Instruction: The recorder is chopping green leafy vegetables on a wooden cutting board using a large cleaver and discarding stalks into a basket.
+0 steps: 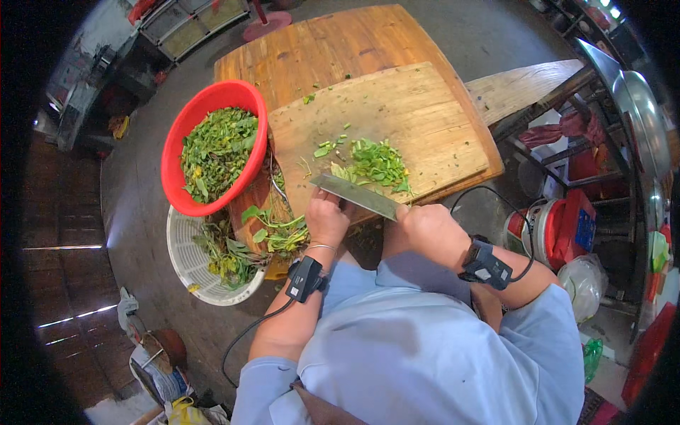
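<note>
My right hand (433,234) grips the handle of a cleaver (358,195), whose broad blade slants up to the left over the near edge of a wooden cutting board (441,122). My left hand (325,219) is curled close behind the blade's far end. The blade hides part of its fingers, so whether they hold any greens is unclear. Just beyond the blade lies a pile of chopped greens (378,162), with a few cut pieces (326,149) to its left. Uncut leafy stems (281,234) lie beside my left wrist.
A red plastic basin (169,159) of chopped greens stands at the board's left. Below it, a white plastic basket (180,255) holds loose leafy stems. The board rests on a wooden table (329,48). A wooden bench (526,87) and a bucket (539,228) stand to the right.
</note>
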A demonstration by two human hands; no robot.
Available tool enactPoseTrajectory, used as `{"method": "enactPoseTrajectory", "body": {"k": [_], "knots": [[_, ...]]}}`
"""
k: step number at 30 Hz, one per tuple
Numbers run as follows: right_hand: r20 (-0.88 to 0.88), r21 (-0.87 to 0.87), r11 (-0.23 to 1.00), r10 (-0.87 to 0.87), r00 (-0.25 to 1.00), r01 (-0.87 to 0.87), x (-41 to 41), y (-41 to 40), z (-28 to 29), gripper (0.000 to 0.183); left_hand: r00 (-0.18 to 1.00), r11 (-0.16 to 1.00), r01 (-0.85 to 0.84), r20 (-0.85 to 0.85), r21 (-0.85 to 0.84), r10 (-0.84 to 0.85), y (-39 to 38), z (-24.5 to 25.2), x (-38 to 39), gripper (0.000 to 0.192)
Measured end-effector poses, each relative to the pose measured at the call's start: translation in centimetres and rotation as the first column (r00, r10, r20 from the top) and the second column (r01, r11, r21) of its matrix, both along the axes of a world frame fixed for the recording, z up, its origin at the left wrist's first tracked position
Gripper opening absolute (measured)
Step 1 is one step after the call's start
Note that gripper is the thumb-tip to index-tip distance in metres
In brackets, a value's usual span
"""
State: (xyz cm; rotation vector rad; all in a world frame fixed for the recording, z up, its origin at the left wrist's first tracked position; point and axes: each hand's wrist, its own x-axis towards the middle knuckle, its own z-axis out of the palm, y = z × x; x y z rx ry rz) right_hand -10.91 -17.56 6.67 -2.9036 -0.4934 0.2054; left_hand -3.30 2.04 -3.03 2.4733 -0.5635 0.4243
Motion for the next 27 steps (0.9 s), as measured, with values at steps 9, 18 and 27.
{"method": "enactPoseTrajectory", "body": {"k": [9, 18, 27], "knots": [[0.054, 0.129, 0.990, -0.058, 0.997, 0.050, 5.0, 5.6, -2.8, 0.011, 0.997, 1.000, -0.004, -0.077, 0.008, 0.005, 0.5, -1.2, 0.0, 0.033], [-0.016, 0.107, 0.990, -0.087, 0.996, 0.089, 2.8, 3.2, -1.3, 0.014, 0.996, 0.998, 0.000, -0.091, 0.056, 0.005, 0.8, -1.6, 0.0, 0.032], [-0.093, 0.091, 0.988, -0.113, 0.989, 0.122, 3.1, 2.8, -2.9, 0.014, 0.990, 0.999, -0.032, -0.138, 0.042, 0.038, 0.2, -0.4, -0.2, 0.032]]}}
